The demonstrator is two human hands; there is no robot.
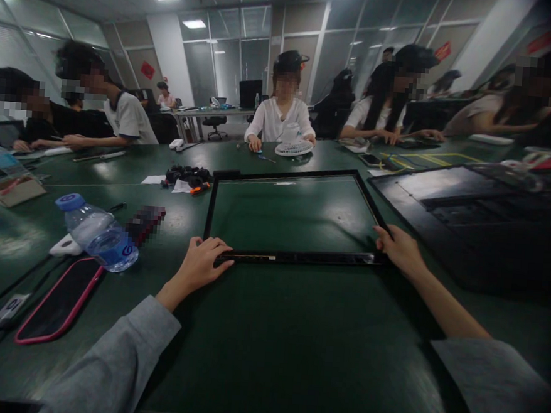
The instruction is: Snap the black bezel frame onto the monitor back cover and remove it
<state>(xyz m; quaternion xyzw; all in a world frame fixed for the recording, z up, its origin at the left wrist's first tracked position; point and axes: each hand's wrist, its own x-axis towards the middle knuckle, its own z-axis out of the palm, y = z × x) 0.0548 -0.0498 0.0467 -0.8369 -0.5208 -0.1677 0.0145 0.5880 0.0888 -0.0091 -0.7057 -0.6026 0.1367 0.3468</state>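
Note:
A thin black rectangular frame (300,257), like a monitor bezel, is in front of me above or on the green table (294,346); the tabletop shows through its middle. My left hand (202,261) is closed on its near left corner, fingers over the top and thumb along the near bar. At the near right corner my right hand (398,248) grips the side bar, with thumb and fingers pinched around it. Whether the frame's far edge touches the table I cannot tell. A large black panel (464,213) lies to the right of the frame.
On my left are a water bottle (101,235) on its side, a pink-edged phone (61,301), cables and a cardboard box (15,191). Black parts (187,176) lie beyond the frame. Opposite, a person (282,116) handles a white fan (293,147); others sit on both sides.

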